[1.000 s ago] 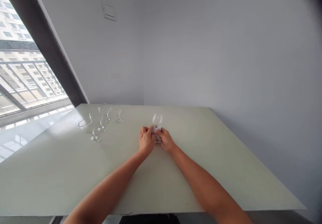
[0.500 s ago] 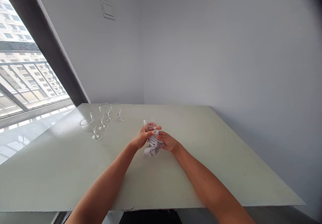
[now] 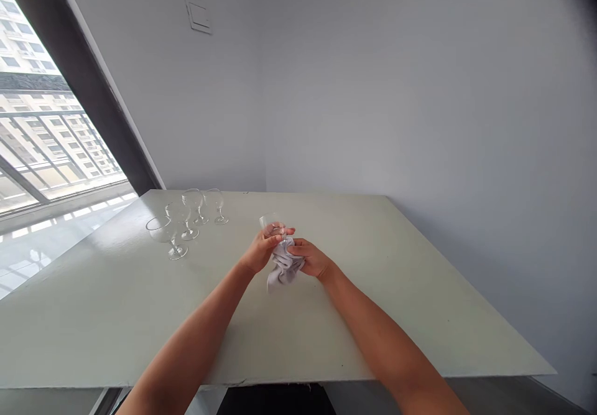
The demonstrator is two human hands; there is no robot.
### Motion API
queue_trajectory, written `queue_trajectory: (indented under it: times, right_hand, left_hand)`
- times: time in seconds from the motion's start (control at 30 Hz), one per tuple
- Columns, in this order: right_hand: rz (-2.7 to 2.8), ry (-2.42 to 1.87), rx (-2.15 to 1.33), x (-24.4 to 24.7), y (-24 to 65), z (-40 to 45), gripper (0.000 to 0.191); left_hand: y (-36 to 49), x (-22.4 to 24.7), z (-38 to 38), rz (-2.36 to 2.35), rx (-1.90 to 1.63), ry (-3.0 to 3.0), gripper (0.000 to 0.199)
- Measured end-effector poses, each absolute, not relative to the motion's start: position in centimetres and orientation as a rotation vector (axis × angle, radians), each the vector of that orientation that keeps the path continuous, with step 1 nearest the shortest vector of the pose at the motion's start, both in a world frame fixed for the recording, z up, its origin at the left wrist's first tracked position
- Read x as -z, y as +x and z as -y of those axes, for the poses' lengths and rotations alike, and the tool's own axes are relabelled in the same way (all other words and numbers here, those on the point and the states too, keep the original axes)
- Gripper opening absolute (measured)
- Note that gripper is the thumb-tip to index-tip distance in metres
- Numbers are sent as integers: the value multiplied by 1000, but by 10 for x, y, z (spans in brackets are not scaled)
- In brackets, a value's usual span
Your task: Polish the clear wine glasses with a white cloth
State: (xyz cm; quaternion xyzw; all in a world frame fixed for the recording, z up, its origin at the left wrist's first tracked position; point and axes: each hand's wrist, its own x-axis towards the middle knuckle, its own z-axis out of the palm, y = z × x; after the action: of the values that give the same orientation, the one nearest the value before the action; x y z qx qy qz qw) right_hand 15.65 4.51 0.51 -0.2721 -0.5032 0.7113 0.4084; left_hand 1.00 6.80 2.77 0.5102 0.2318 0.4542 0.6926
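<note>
The left hand grips a clear, round-bowled glass goblet; the right hand clasps a crumpled, pale-lilac cloth at the goblet's lower end.

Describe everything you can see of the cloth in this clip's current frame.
The cloth is pale greyish-lilac and looks like soft fabric, crumpled into folds. Its upper part is bunched at the lower end of the glass in the left hand; the right hand grips its right side. A loose end hangs toward the person; whether it touches the table is unclear.
</note>
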Motion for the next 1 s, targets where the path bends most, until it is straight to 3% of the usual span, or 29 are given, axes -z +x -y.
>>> queue_trajectory:
  times: [0.17, 0.37, 0.43, 0.5, 0.63, 0.7, 0.83, 1.0]
  right_hand:
    - [1188, -645, -1849, 1, 151, -45, 25]
    - [1621, -1252, -903, -1, 148, -47, 12]
    - [1590, -1295, -767, -1, 144, -45, 13]
    - [1560, -1243, -874, -3, 141, -44, 13]
    - [1263, -825, -1636, -10, 143, -42, 22]
    - [1056, -668, -1845, -10, 144, -41, 25]
    - [780, -580, -1910, -4, 143, -39, 21]
    - [853, -506, -1970, 4, 152, -43, 24]
  left_hand:
    - [5, -26, -72, -538, -973, 1139, 33]
    - [11, -17, -76, -1034, -1186, 1198, 47]
    - [12, -18, -74, -1049, -1270, 1183, 49]
    - [11, -22, -72, -983, -1287, 1189, 47]
    - [6, -27, -73, -769, -1133, 1237, 41]
    - [4, -27, -73, -647, -1089, 1222, 47]
    - [8, -24, -67, -457, -977, 1134, 62]
    - [11, -22, -61, -396, -853, 1049, 36]
